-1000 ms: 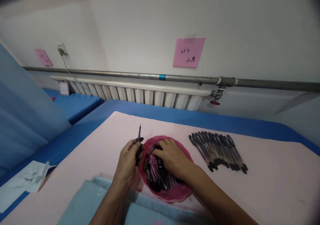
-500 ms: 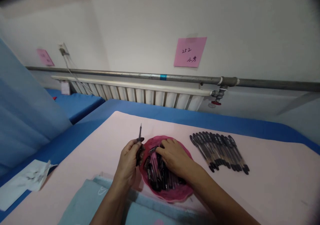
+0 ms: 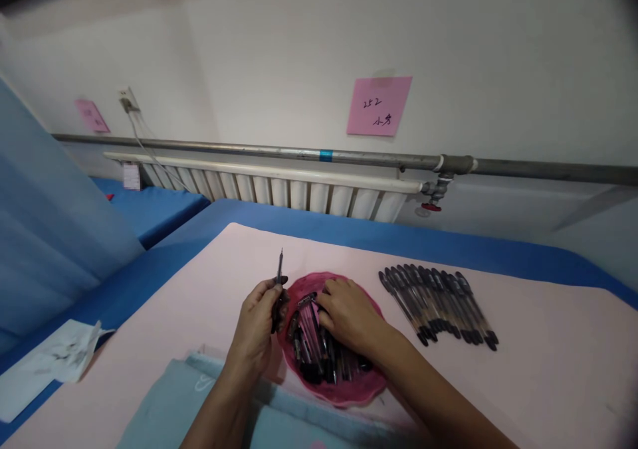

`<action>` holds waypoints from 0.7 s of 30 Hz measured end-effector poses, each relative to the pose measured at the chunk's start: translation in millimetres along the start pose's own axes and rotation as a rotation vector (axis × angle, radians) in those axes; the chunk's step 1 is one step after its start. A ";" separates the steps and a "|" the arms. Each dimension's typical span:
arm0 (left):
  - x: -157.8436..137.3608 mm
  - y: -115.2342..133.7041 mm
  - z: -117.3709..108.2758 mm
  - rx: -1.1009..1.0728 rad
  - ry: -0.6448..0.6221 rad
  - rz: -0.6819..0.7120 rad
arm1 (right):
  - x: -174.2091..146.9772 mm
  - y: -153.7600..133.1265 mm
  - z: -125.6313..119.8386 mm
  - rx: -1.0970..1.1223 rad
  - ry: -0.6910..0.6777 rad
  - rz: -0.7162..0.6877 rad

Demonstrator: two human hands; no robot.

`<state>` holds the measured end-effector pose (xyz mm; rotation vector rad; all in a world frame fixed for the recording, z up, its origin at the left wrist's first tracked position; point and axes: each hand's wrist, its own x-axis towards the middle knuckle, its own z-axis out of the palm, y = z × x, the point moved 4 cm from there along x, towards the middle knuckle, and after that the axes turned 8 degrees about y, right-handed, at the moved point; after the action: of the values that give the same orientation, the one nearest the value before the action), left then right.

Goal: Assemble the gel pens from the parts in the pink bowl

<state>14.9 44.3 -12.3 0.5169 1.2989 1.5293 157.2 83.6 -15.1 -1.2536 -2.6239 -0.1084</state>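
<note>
My left hand (image 3: 256, 316) is closed beside the basket's left rim, gripping a slim pen refill (image 3: 280, 266) with its tip pointing up. Dark pen parts also show in that palm, partly hidden by the fingers. Over the pink basket (image 3: 343, 396) reaches my right hand (image 3: 349, 313), its fingers bent down among the loose pen parts (image 3: 312, 343). The fingertips are hidden, so what they pinch is not clear. Black caps, clear barrels and pinkish sticks lie jumbled in the basket.
A fanned row of capped black pens (image 3: 438, 303) lies right of the basket on the pink sheet (image 3: 548, 343). Light blue cloth (image 3: 169, 402) is in front of me. White paper (image 3: 44, 362) lies at left. Behind the blue bed edge stands a radiator (image 3: 299, 193).
My right hand has shifted slightly within the basket, its fingers curling more, and the pen parts beneath have moved a little. The left hand keeps its hold, nearly still.
</note>
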 end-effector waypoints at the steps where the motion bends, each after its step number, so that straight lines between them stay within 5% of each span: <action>1: 0.0 -0.4 -0.2 0.002 0.000 -0.001 | 0.2 -0.5 0.6 -0.011 -0.014 -0.003; 14: -4.0 -4.6 3.3 0.018 -0.075 -0.013 | -3.0 -3.2 2.2 0.027 0.024 -0.108; 18: -7.3 -4.8 5.0 0.071 -0.133 -0.023 | -1.9 3.5 -7.2 0.373 0.147 0.011; 21: -12.6 -7.2 9.9 0.116 -0.225 -0.067 | -0.7 18.6 -21.8 0.894 0.361 0.306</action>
<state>30.9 37.0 -12.1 0.6927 1.2217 1.3056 175.9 91.2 5.3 -1.1152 -1.7766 0.7290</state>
